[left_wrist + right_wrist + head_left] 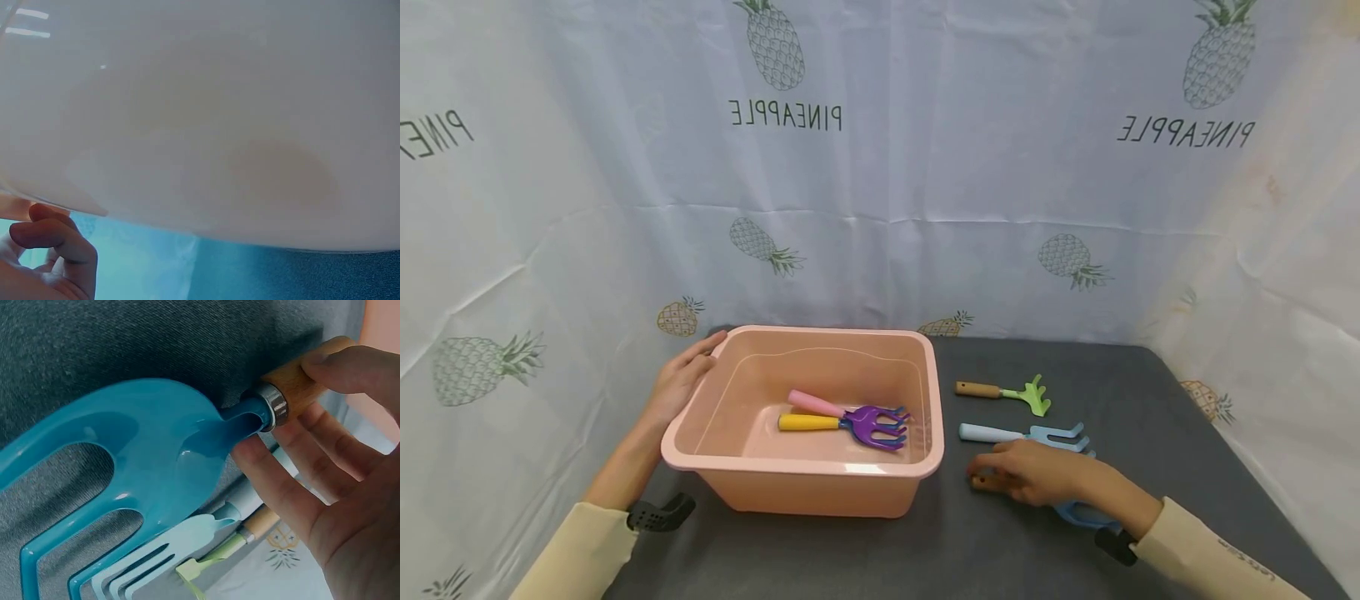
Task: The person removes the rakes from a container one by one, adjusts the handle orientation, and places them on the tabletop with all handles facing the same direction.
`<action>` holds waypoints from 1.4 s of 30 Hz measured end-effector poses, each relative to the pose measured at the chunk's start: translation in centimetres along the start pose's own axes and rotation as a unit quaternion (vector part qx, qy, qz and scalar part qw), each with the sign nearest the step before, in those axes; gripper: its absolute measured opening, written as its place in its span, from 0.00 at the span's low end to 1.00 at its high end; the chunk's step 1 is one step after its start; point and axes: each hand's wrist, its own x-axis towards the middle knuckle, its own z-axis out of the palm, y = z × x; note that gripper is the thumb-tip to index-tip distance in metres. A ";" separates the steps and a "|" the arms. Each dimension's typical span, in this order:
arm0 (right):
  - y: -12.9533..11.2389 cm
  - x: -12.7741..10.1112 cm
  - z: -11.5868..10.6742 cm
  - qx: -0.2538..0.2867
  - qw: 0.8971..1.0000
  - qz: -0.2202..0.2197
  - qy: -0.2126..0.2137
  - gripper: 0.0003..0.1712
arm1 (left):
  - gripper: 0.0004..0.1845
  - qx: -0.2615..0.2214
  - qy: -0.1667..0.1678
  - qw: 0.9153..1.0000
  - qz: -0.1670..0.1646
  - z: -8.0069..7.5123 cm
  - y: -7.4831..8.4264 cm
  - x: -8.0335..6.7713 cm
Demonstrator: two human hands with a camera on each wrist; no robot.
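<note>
My left hand [679, 385] grips the left rim of a pink plastic basin [805, 490]; its curled fingers [53, 234] show beside the rim in the left wrist view. At the right, my right hand [1037, 473] pinches the wooden handle of a blue hand rake [153, 440] between thumb and fingers. The rake's head points right, partly covered by my wrist in the head view. Inside the basin lie two purple-headed hand rakes, one with a yellow handle [808, 422] and one with a pink handle [815, 403].
Beyond my right hand lie a light blue hand rake [992, 433] and a small green rake [977, 389] with a wooden handle. The dark grey tabletop [940, 558] is enclosed by a white pineapple-print cloth [887, 167] at the back and sides.
</note>
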 end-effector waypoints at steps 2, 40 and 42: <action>0.1 0.0 0.2 -0.005 1.000 0.006 -0.002 0.33 | 0.30 0.003 0.000 1.000 -0.001 0.0 0.0 0.0; -0.1 0.2 0.4 -0.017 0.999 0.046 -0.020 0.28 | 0.30 -0.018 0.003 1.000 -0.005 0.1 0.3 -0.3; -0.1 0.3 0.4 -0.019 0.999 0.043 -0.020 0.28 | 0.30 -0.017 0.003 1.000 -0.005 0.1 0.3 -0.3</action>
